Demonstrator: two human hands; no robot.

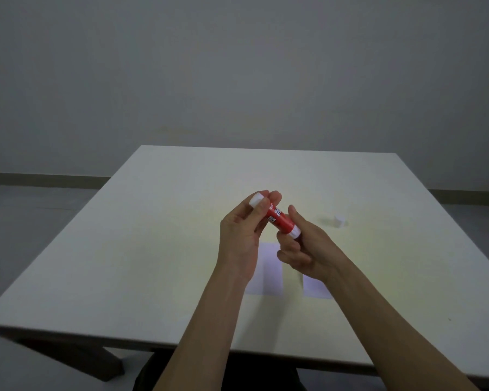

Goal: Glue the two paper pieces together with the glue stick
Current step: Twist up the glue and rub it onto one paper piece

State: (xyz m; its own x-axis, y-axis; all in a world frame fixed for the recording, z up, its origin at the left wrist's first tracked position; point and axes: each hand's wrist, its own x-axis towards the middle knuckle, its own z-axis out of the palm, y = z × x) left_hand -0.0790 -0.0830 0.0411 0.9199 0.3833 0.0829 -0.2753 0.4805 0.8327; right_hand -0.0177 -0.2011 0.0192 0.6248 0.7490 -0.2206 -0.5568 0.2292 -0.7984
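glue stick held in both hands over the papers

i've got the glue stick (pixel 277 218) up in the air above the table (pixel 153 249), one hand on each end. its long axis runs diagonal: the white end at the upper left points away from me and to the left, the other white end at the lower right points toward my right hand. red body with white lettering in the middle, lettering too blurred to read.

my left hand (pixel 243 232) is closed around the upper-left part, fingers wrapped over the barrel near the white tip. my right hand (pixel 302 249) is pinched on the lower-right white end, thumb up beside the red body, other fingers curled in.

two white paper pieces lie flat on the table under my hands, side by side with a gap between them: the left paper (pixel 271 275) partly hidden by my left wrist, the right paper (pixel 315 289) mostly covered by my right hand and forearm.

small white thing (pixel 340 220) sits on the table to the right, apart from the papers; too blurry to say what it is.

no containers in view.
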